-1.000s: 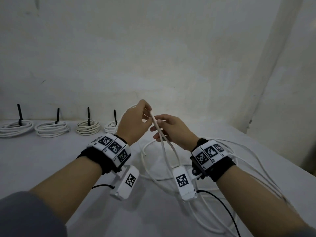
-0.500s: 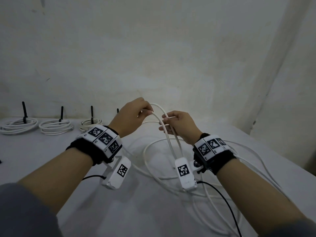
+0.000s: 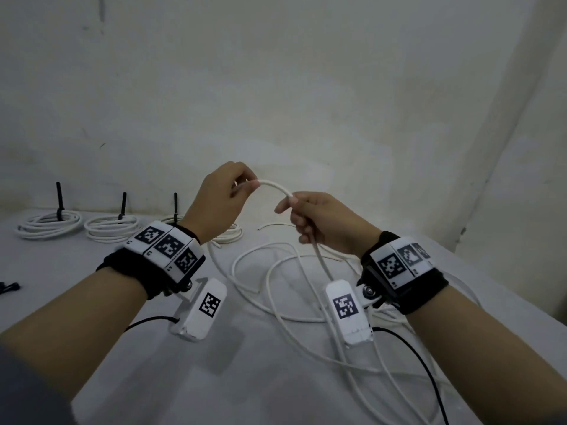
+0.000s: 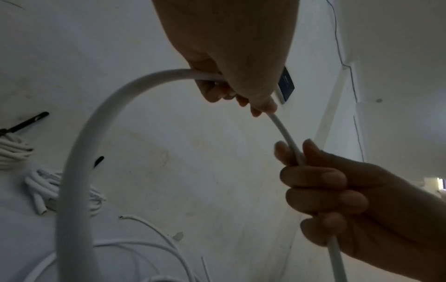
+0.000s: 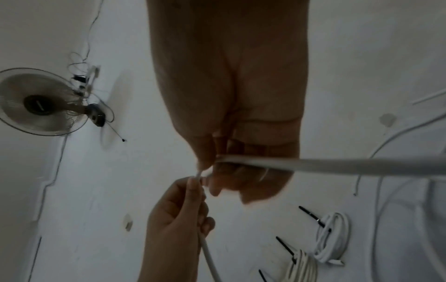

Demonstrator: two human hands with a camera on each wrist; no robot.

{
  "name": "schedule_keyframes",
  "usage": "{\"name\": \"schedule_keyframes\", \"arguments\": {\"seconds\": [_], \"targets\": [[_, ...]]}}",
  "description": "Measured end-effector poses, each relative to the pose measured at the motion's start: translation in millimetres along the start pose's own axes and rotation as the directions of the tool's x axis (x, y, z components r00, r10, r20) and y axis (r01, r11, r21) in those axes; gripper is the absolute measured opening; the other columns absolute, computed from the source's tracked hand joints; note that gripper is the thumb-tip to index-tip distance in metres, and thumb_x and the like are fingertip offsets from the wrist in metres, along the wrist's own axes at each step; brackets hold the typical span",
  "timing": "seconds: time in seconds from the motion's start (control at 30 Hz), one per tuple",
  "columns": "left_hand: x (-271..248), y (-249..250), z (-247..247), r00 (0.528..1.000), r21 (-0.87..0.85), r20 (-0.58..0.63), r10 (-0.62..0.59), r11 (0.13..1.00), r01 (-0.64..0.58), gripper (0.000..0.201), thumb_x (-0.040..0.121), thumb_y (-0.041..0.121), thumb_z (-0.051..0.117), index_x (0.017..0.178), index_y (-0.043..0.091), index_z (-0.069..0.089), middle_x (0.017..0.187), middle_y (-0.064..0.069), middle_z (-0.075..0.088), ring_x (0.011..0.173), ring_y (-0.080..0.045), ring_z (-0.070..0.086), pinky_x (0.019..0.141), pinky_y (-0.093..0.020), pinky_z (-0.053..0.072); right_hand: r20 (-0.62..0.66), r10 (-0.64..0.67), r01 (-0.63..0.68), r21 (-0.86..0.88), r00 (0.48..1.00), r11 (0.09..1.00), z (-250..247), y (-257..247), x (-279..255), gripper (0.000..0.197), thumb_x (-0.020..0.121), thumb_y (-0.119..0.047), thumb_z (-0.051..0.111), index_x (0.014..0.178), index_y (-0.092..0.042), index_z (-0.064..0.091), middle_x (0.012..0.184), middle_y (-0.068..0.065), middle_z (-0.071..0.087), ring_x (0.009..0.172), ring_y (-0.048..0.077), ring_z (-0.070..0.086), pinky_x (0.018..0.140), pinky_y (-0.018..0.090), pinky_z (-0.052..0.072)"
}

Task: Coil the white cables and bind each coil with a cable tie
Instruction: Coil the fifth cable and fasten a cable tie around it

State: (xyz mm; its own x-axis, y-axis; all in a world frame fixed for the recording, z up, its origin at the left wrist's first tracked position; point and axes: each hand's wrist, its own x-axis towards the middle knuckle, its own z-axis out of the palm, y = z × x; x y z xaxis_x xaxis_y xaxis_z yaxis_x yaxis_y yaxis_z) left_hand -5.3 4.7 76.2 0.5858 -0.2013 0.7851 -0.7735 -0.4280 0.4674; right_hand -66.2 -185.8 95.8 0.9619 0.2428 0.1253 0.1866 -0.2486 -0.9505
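Above the counter [image 3: 276, 378], both hands are gripping one cable [image 3: 277, 188].
Left hand [image 3: 214, 204] is pinching it; right hand [image 3: 322, 222] is curling around it; bound coils [image 3: 49, 223] are lying along the far edge.

White cable [image 3: 276, 187] arched, loops on table [image 3: 153, 378]

The head camera looks forward and down from above both forearms at the table [image 3: 153, 378] and far wall. Each wrist camera sits close beneath its own palm, facing up along the fingers toward the other hand. All three share the white cable [image 3: 276, 187] stretched between the hands.
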Motion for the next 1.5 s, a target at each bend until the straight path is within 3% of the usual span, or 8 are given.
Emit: {"name": "schedule_keyframes", "arguments": {"seconds": [0.1,0.23,0.53,0.67,0.87,0.97,1.13,1.5], "targets": [[-9,-1,-6,0.948,-0.302,0.072,-0.312,0.899,0.318,0.024,0.100,0.032,0.041,0.087,0.015,0.053,0.060,0.004,0.047,0.046,-0.007,0.038,0.044,-0.015,0.032,-0.132,-0.117,0.122,0.030,0.984,0.992,-7,-8,1,0.029,0.103,-0.021,0.038,0.089,-0.011,0.061,0.050,-0.010,0.036,0.044,0.006,0.030,0.044,0.017,0.032],[-32,0,-14,0.757,-0.731,0.460,-0.464,0.286,0.620,0.044,0.100,0.045,0.025,0.072,0.016,0.040,0.045,0.005,0.029,0.032,-0.004,0.023,0.034,-0.013,0.019,-0.220,-0.200,0.208,0.013,0.955,0.978,-10,-12,-2,0.030,0.103,-0.021,0.036,0.091,-0.012,0.062,0.052,-0.010,0.035,0.046,0.006,0.027,0.044,0.017,0.030],[-26,6,-56,0.860,-0.949,0.279,-0.427,0.017,0.316,0.025,0.090,0.032,0.035,0.070,0.020,0.041,0.043,0.008,0.028,0.031,-0.004,0.018,0.032,-0.014,0.017,-0.130,-0.169,0.121,-0.316,0.977,0.941,21,33,-34,0.016,0.099,-0.009,0.041,0.112,-0.018,0.038,0.072,0.007,0.049,0.049,0.013,0.049,0.054,0.033,0.051],[-20,6,-71,0.865,-0.961,0.210,-0.456,0.065,0.268,0.016,0.077,0.023,0.037,0.081,0.016,0.051,0.046,0.008,0.028,0.032,-0.004,0.023,0.033,-0.015,0.018,0.136,-0.085,0.160,-0.781,0.987,0.604,33,42,-49,0.036,0.099,-0.012,0.043,0.132,-0.023,0.031,0.079,0.004,0.053,0.066,0.022,0.054,0.062,0.035,0.047],[-27,15,-48,0.836,-0.908,0.213,-0.506,0.213,0.360,0.041,0.104,0.036,0.017,0.081,0.018,0.046,0.043,0.010,0.028,0.032,-0.002,0.019,0.032,-0.015,0.017,0.341,-0.134,0.366,-0.862,0.931,0.350,59,20,-55,0.042,0.098,-0.008,0.044,0.136,-0.026,0.046,0.112,0.000,0.054,0.095,0.011,0.051,0.069,0.013,0.032],[-36,20,-34,0.836,-0.822,0.212,-0.506,0.371,0.433,0.045,0.102,0.043,0.019,0.079,0.016,0.046,0.044,0.010,0.025,0.035,-0.004,0.018,0.033,-0.015,0.017,0.422,-0.220,0.472,-0.835,0.879,0.282,69,6,-57,0.038,0.098,-0.011,0.046,0.133,-0.024,0.053,0.104,0.002,0.053,0.090,0.022,0.055,0.074,0.034,0.045],[-47,26,-19,0.839,-0.808,0.206,-0.504,0.396,0.437,0.047,0.100,0.046,0.020,0.075,0.013,0.042,0.046,0.008,0.022,0.037,-0.005,0.018,0.035,-0.015,0.018,0.445,-0.333,0.548,-0.757,0.831,0.355,71,-10,-52,0.031,0.095,-0.007,0.050,0.118,-0.019,0.067,0.077,-0.022,0.037,0.078,0.010,0.044,0.073,0.031,0.044],[-65,12,-20,0.863,-0.762,0.263,-0.432,0.456,0.461,0.047,0.103,0.038,0.021,0.075,0.011,0.047,0.048,0.005,0.026,0.040,-0.007,0.023,0.038,-0.018,0.022,0.339,-0.326,0.465,-0.732,0.883,0.498,70,-25,-43,0.018,0.092,-0.008,0.056,0.101,-0.011,0.071,0.075,-0.012,0.048,0.069,-0.002,0.046,0.066,0.012,0.033]]}}
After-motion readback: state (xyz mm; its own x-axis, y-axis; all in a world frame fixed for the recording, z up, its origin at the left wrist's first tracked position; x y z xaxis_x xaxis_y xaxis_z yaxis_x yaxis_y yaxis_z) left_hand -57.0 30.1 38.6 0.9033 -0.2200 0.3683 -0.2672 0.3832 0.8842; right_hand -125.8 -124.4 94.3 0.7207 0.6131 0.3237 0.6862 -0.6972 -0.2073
